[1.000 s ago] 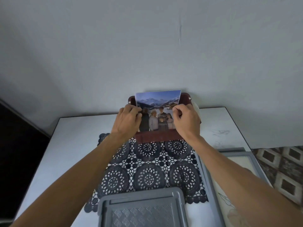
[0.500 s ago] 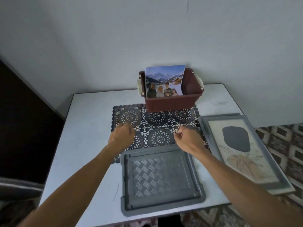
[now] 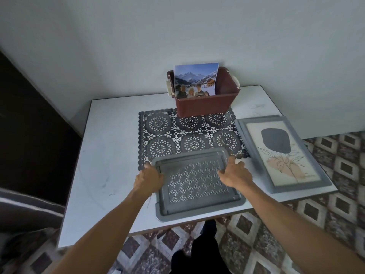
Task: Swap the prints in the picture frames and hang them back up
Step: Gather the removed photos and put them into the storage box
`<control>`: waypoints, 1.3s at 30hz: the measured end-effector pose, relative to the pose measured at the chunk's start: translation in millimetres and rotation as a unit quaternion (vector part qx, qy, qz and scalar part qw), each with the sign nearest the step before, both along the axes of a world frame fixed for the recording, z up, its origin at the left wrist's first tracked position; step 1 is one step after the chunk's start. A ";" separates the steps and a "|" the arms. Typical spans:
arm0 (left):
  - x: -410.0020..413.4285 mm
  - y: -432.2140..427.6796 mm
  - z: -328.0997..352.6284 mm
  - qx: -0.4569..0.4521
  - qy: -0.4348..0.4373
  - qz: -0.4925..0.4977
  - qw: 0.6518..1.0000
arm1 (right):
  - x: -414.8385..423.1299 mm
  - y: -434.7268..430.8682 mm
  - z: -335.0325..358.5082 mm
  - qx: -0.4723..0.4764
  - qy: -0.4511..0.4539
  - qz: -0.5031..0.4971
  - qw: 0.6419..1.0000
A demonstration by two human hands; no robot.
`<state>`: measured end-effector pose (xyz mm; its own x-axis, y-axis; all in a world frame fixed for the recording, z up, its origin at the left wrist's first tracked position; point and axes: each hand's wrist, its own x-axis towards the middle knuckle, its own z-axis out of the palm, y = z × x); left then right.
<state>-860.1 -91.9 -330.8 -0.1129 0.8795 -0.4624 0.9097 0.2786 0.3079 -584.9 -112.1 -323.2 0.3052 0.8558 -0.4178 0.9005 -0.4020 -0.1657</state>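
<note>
Leaving the glossy mountain family photo print [image 3: 195, 82] propped in the brown plastic bin [image 3: 205, 106], both hands have dropped to the face-down grey plastic picture frame [image 3: 197, 186] at the white table's [image 3: 110, 155] near edge, so refilling it seems next. The left hand [image 3: 149, 179] curls over its left rim; the right hand [image 3: 235, 175] rests on its embossed back, grasp unclear.
</note>
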 end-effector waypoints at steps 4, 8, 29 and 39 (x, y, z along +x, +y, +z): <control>7.4 -5.9 2.8 0.006 -0.025 0.040 0.999 | 1.7 -4.0 -1.9 0.028 0.057 -0.046 0.997; -0.1 0.0 11.2 0.037 -0.048 0.099 0.993 | 9.7 4.3 1.5 0.085 0.124 -0.087 0.985; 29.5 210.6 116.4 0.315 -0.259 0.180 0.895 | 53.6 196.3 116.8 0.300 0.247 -0.055 0.920; 75.2 319.6 132.8 0.241 -0.332 0.122 0.904 | 124.7 302.7 116.7 0.301 0.244 -0.119 0.914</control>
